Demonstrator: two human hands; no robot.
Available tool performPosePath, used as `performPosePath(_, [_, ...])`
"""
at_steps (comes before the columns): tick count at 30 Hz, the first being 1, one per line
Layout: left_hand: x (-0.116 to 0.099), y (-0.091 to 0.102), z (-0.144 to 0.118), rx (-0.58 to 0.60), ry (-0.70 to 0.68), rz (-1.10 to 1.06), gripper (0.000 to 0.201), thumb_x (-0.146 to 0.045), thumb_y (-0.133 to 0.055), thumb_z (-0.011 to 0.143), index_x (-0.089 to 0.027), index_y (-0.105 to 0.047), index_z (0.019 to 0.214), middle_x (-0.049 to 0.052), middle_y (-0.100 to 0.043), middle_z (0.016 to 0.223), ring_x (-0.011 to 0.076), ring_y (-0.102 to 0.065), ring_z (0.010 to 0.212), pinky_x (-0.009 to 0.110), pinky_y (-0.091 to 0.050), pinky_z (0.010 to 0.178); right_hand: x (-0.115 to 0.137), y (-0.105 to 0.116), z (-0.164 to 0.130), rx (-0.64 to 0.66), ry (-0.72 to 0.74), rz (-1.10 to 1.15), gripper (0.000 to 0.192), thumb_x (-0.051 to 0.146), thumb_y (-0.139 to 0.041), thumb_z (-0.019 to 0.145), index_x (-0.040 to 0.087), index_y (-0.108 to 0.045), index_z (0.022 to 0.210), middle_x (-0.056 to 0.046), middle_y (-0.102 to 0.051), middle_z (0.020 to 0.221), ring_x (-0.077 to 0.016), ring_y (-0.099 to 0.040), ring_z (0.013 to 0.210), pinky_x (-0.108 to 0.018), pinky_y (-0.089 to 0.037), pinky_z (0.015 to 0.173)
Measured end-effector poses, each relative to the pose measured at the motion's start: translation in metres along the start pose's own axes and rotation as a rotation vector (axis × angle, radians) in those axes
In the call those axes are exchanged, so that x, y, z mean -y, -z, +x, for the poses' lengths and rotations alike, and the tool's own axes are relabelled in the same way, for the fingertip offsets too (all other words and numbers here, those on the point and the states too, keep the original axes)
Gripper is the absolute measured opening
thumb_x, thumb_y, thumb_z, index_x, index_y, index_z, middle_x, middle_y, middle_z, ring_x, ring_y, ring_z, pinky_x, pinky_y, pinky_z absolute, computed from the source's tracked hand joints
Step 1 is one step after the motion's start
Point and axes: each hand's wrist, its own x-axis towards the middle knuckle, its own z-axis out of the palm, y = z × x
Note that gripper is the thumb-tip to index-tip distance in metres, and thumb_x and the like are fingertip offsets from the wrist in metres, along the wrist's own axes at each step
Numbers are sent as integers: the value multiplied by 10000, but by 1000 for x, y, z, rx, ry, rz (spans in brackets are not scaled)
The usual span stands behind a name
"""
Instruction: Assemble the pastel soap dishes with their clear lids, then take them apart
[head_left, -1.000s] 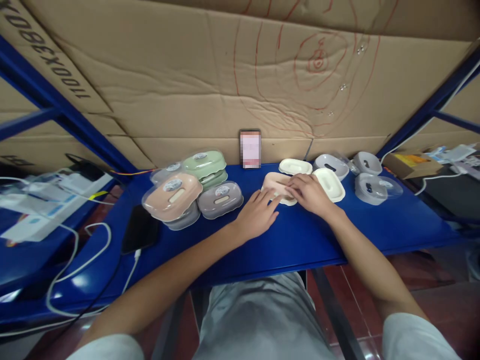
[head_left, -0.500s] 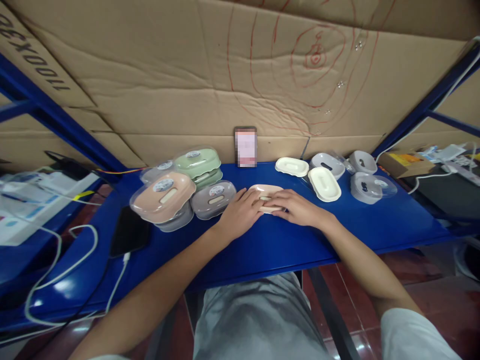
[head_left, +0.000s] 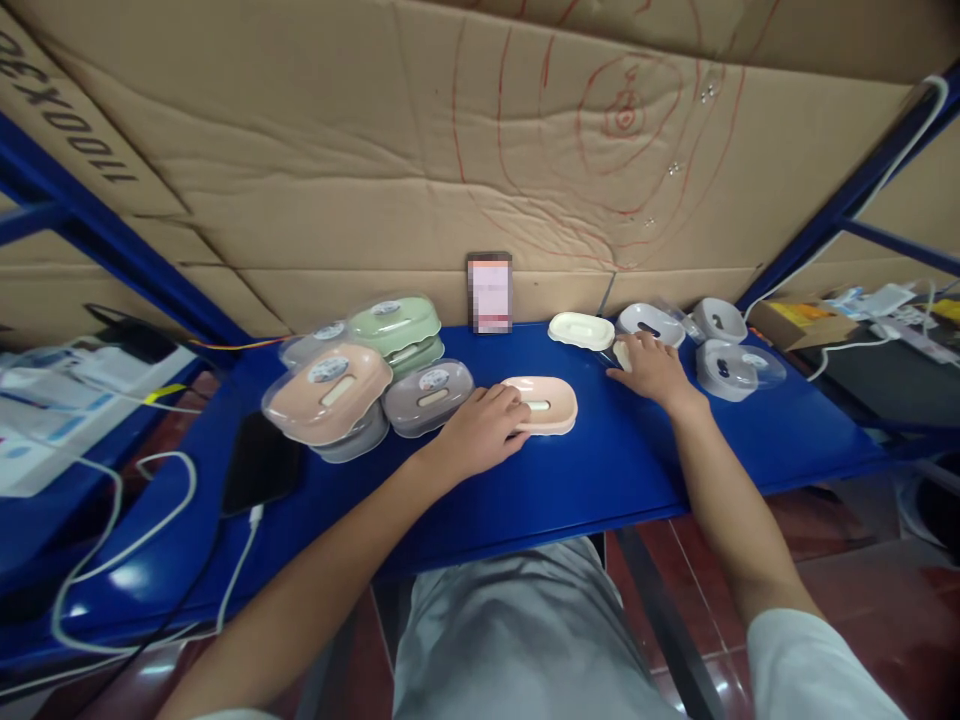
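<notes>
While the left hand (head_left: 480, 430) rests flat on the near-left end of the pink soap dish (head_left: 541, 405), fingers loosely spread and pressing down rather than gripping, the right hand (head_left: 652, 368) reaches off to the right and covers a cream tray (head_left: 622, 353), most of it hidden under the palm. Looks like a pick-the-next-part step: pink soap dish sits assembled mid-desk, and the right hand is going for another piece. Fingers there are curled over the tray, but cannot tell whether they have closed on it or only touch it. Next move likely needs a firm pinch on the tray's rim and a lift clear of the second cream tray (head_left: 580, 330) and the grey dish (head_left: 649, 322) just behind. Blue desk (head_left: 585, 480) carries it all. Left of the left hand sits a stack of lidded boxes, nearest the grey lidded box (head_left: 429, 395); more grey parts (head_left: 739, 365) lie right of the right hand. Hands well apart.
</notes>
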Motion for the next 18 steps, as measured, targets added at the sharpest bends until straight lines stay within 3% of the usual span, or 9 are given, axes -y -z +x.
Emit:
performPosePath(3, [0, 0, 0, -4, -5, -25, 132, -268, -618, 1030, -191, -704, 1095, 102, -683, 1191, 273, -635, 1177, 414, -498, 1006, 4, -5, -1, -3, 40, -9, 549, 465, -650, 938, 205, -590, 1417, -190, -571, 1525, -403, -518, 1412, -589, -410, 1135])
performPosePath(7, [1, 1, 0, -9, 2, -54, 133, -257, -611, 1029, -189, -707, 1090, 106, -677, 1195, 272, -631, 1177, 418, -502, 1022, 10, -10, -3, -49, 50, -60, 556, 452, -631, 958, 148, -580, 1421, -240, -473, 1623, -435, -400, 1517, -669, -306, 1202])
performPosePath(11, [2, 4, -2, -3, -1, -88, 142, -260, -640, 1012, -207, -719, 1116, 102, -678, 1203, 277, -634, 1187, 436, -510, 1035, 14, -14, -4, -58, 94, -90, 477, 471, -591, 996, 129, -630, 1326, -247, -658, 1384, -436, -499, 1429, -734, -222, 1218])
performPosePath(13, [3, 5, -2, -2, -9, -111, 145, -280, -680, 992, -223, -730, 1115, 106, -665, 1275, 284, -620, 1250, 444, -507, 1072, 16, -12, -5, -67, 109, -82, 463, 482, -610, 984, 136, -636, 1291, -239, -664, 1351, -430, -523, 1402, -740, -213, 1220])
performPosePath(18, [2, 6, -5, 0, -23, -312, 184, -270, -756, 928, -223, -727, 1104, 139, -504, 1566, 304, -496, 1496, 440, -482, 1185, 23, 0, -11, 47, 114, 46, 581, 531, -674, 937, 200, -566, 1402, -215, -647, 1383, -427, -632, 1258, -769, -335, 1110])
